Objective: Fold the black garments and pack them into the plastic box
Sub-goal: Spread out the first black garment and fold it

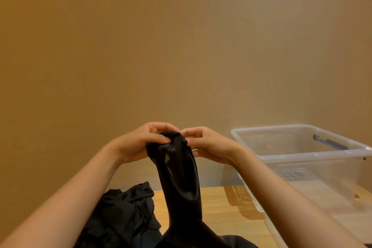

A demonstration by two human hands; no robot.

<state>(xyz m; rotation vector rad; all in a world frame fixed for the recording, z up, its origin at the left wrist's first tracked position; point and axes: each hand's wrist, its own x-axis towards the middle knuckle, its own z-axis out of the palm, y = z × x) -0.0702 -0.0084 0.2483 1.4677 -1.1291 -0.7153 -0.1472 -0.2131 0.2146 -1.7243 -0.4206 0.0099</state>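
A black garment (181, 183) hangs lifted above the table, bunched at its top and trailing down to the bottom edge of the view. My left hand (141, 143) pinches its top from the left. From the right, my right hand (207, 145) pinches the same bunched top, and the two hands almost touch. A second black garment (124, 213) lies crumpled on the table at the lower left. The clear plastic box (314, 156) stands on the right, lidless, with nothing visible inside.
The wooden table (221, 209) runs up to a plain tan wall (161, 46) close behind it. The box has a dark handle (330, 143) on its far rim and takes up the table's right side.
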